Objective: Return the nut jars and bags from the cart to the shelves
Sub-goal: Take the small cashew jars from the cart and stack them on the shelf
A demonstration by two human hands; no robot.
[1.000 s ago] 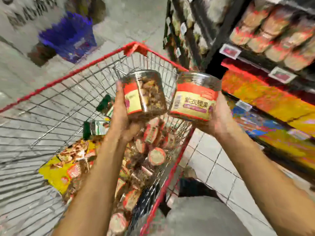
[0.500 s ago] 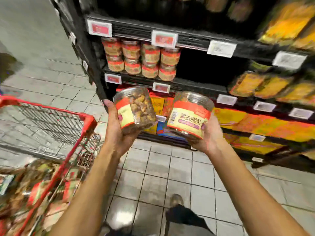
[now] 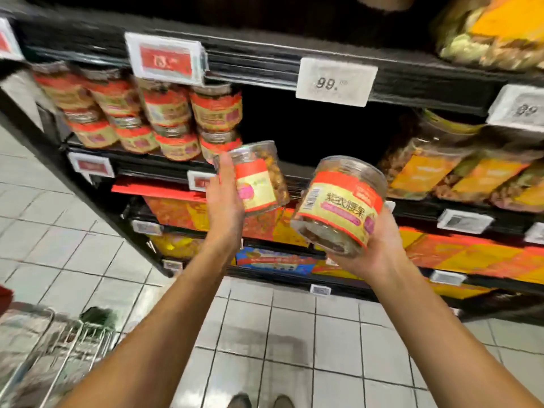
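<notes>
The left hand [image 3: 224,203] gripped 1 clear nut jar [image 3: 260,181] from its left side. The jar was tilted and raised in front of the shelf [image 3: 141,167], just right of the stacked jars [image 3: 153,113]. The right hand [image 3: 379,251] cupped a 2nd jar [image 3: 343,201] from beneath, fingers curled round its base. This jar leaned left and sat lower, near the 1st. The cart [image 3: 44,348] stood at lower left.

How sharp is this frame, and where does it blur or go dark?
Head view: the right-hand jar is fairly sharp, label legible; the left-hand jar and shelved jars are motion-smeared; the shelf bay behind is nearly black.
</notes>
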